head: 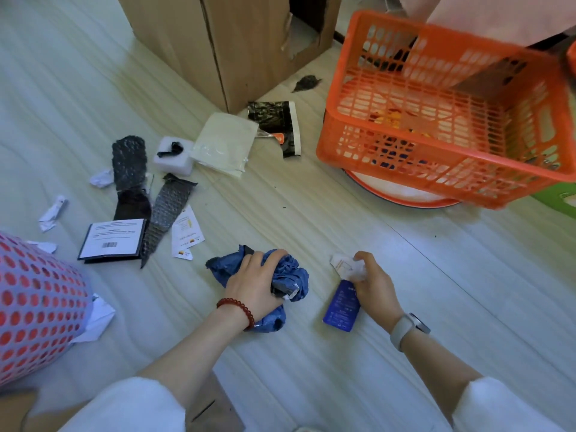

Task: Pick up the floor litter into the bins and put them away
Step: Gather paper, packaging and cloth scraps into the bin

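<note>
The orange basket (442, 145) is the largest thing before us, tilted, ahead and to the right of both hands, with some litter already inside. It lies nearer our right hand (377, 286), so we judge that hand has the shorter carry, forward and slightly right.

On the floor (311, 213) our left hand (254, 283) has its grip curled over the crumpled blue bag (280, 282), pressing it down; the basket stands well apart from it, up and across to the right.

Our right grip is closed on a white crumpled scrap (349, 266) and a blue packet (341, 310), whose long axis runs back toward our wrist.

More litter lies to the left: a black booklet (112, 240) and a foam block (174, 159).
</note>
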